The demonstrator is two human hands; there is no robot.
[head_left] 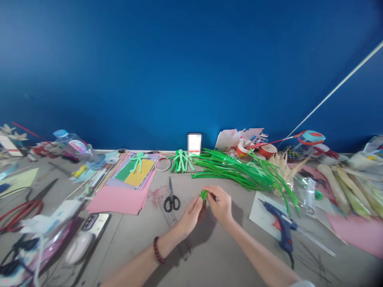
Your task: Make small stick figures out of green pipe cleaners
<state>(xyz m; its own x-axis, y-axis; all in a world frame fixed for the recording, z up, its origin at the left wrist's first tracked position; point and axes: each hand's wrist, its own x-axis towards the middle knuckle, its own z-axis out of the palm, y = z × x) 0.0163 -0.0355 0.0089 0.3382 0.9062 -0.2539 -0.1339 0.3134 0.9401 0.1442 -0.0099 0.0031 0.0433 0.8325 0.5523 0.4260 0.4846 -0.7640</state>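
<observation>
Between both hands is a small folded bundle of green pipe cleaners [204, 195]. My left hand [193, 213] is closed around its lower part, and my right hand [220, 202] pinches it at the upper right. Black-handled scissors [171, 199] lie just left of my left hand, points away from me. A clear ruler [168, 213] runs beneath my left forearm. Beyond my hands spreads a large pile of long green pipe cleaners [227, 169]. Pale green pipe-cleaner figures [181, 160] stand or lean near the wall.
To the right, a blue glue gun [281, 225] rests partly on white paper [256, 213]. At left are pink paper sheets [119, 198], a phone [97, 223], a white mouse [79, 247] and red-handled scissors [25, 211]. A plastic bottle [76, 145] leans near the blue wall [179, 71].
</observation>
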